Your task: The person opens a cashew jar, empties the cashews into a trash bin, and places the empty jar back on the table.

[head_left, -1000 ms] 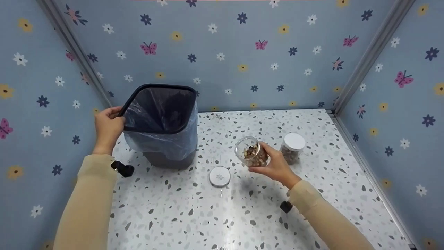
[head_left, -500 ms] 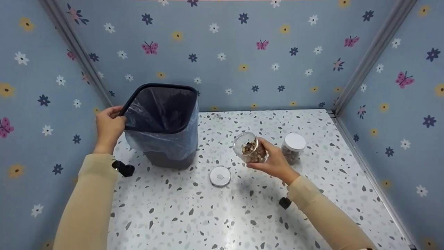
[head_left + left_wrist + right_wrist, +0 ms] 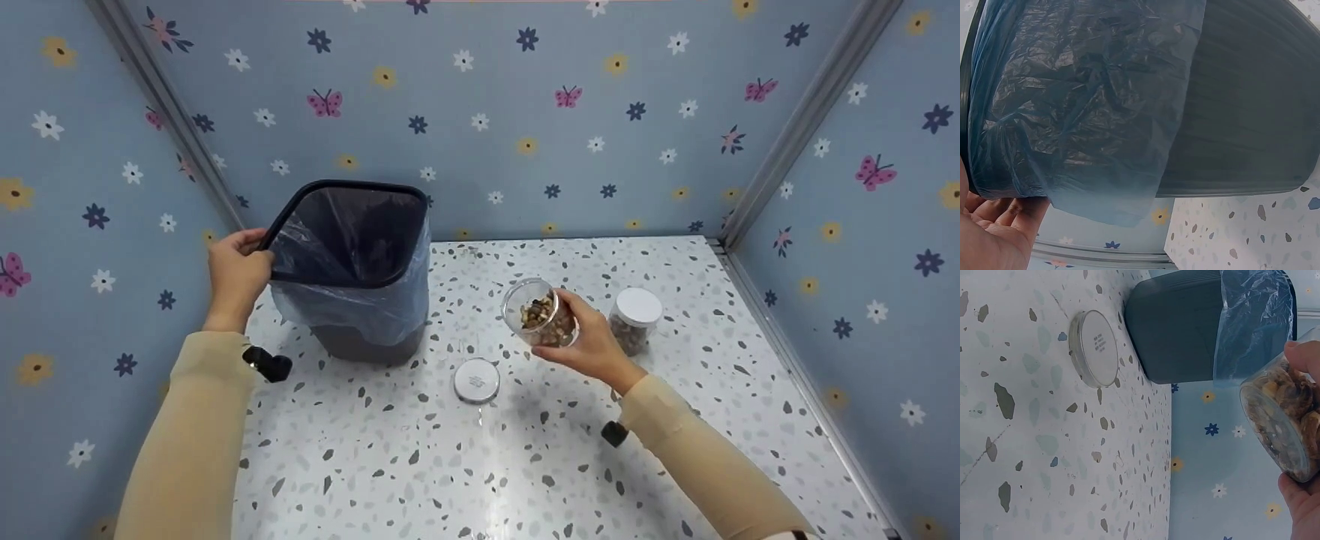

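On the left of the head view, my left hand (image 3: 238, 279) grips the black rim of a dark trash can (image 3: 367, 346), with the thumb over the rim. A thin bluish plastic bag (image 3: 1095, 101) lines the can and hangs down its outside. My right hand (image 3: 592, 341) holds a clear jar (image 3: 541, 313) without its lid, tilted with its mouth toward the can. Brown and pale nut-like pieces (image 3: 1292, 399) fill much of the jar. The jar's base faces the right wrist camera, with the thumb and fingers around its sides.
A white round lid (image 3: 476, 380) lies on the speckled tabletop (image 3: 420, 465) between the can and the jar. To the right stands a second jar (image 3: 634, 321) with a white lid on. Flowered blue walls (image 3: 480, 97) enclose the table's back and sides.
My right hand has raised the jar slightly and shifted it a little to the left. The left hand stays on the trash can's rim.
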A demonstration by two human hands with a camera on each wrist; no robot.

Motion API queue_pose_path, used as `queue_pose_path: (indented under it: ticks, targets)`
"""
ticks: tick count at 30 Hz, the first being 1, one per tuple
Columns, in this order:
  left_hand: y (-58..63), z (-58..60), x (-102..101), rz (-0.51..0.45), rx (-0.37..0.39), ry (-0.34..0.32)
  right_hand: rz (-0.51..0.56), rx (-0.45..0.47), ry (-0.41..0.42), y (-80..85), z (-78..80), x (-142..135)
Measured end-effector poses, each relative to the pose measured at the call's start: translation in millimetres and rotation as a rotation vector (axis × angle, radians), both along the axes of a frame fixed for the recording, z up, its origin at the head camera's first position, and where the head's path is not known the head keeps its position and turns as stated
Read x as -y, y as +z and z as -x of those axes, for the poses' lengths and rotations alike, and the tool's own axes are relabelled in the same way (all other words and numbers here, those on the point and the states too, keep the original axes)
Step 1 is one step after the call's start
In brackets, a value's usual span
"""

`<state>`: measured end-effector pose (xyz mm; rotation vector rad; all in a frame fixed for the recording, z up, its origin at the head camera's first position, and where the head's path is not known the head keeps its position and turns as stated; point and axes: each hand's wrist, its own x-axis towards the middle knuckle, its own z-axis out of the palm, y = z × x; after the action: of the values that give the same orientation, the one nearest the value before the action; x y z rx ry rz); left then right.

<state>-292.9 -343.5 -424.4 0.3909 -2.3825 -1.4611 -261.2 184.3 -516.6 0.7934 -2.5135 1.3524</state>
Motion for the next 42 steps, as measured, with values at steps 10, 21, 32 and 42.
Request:
queue_pose_path:
  ticks: [10,21,32,42]
  targets:
    - [-0.5,-1.2,0,0.01,-0.015,-0.008,-0.005,-0.02,0.019,8.0,1.7,5]
    - [0.3,-1.7,0,0.008,0.015,-0.013,0.004,-0.039,0.041,17.2,5.3,9]
    - [-0.9,-0.4,1,0.014,0.012,-0.003,-0.007,-0.079,0.05,26.8,9.7,14]
    - [-0.2,0.2,0,0.018,0.015,0.004,-0.01,-0.06,0.056,38.6,12.0,21]
